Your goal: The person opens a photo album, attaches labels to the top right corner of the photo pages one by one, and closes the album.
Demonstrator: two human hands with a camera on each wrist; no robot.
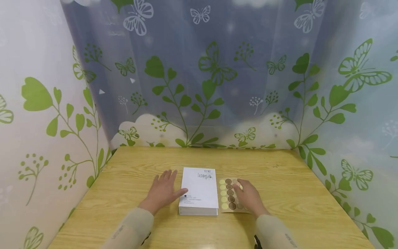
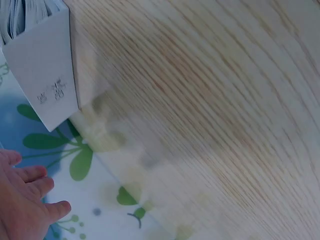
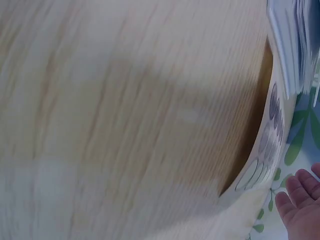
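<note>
A thick white book (image 1: 199, 190) with dark print lies flat on the wooden table. My left hand (image 1: 162, 191) is at its left side, fingers spread, the thumb reaching over the cover's edge. Just right of the book is a tan sheet of round stickers (image 1: 230, 194), some yellow, some brown. Over its right part is my right hand (image 1: 250, 196), hiding several stickers. In the right wrist view the fingers of the right hand (image 3: 304, 210) look straight, and the sticker sheet (image 3: 262, 155) bends up from the table. Whether the hand touches the sheet, I cannot tell.
The wooden table (image 1: 133, 166) ends at the back against a curtain (image 1: 186, 86) with green leaves and butterflies. Similar patterned curtains stand at the left and right. Two pale sleeves (image 1: 132, 228) reach in from the front.
</note>
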